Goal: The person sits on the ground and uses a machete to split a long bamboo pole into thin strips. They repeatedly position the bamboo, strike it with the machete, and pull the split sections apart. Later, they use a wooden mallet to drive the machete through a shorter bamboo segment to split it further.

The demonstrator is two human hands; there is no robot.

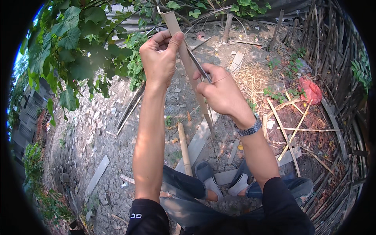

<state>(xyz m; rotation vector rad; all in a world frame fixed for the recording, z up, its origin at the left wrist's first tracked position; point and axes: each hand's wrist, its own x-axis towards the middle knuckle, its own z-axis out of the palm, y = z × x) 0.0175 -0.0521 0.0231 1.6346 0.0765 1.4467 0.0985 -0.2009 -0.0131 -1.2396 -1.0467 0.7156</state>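
A long, flat, pale brown wooden strip (185, 58) slants down in front of me from the upper middle of the head view. Near its top my left hand (159, 58) is closed on it, thumb pressed to its face. Lower down, my right hand (219, 92) is closed around a narrow grey metal tool (194, 60) lying along the strip's right edge; the fist hides its near end, so its exact kind is unclear. A thin wire-like strand (235, 69) curves away from the right fist. The strip's lower end hangs above the ground, tapered and partly dark.
A bamboo pole (184, 147) and a grey board (200, 137) lie before my feet. Another board (97, 175) is at left among rubble. Sticks (288, 137), straw (254, 80) and a red plastic bag (310, 91) lie right, beside a stick fence (325, 43). Leafy vines (70, 58) hang upper left.
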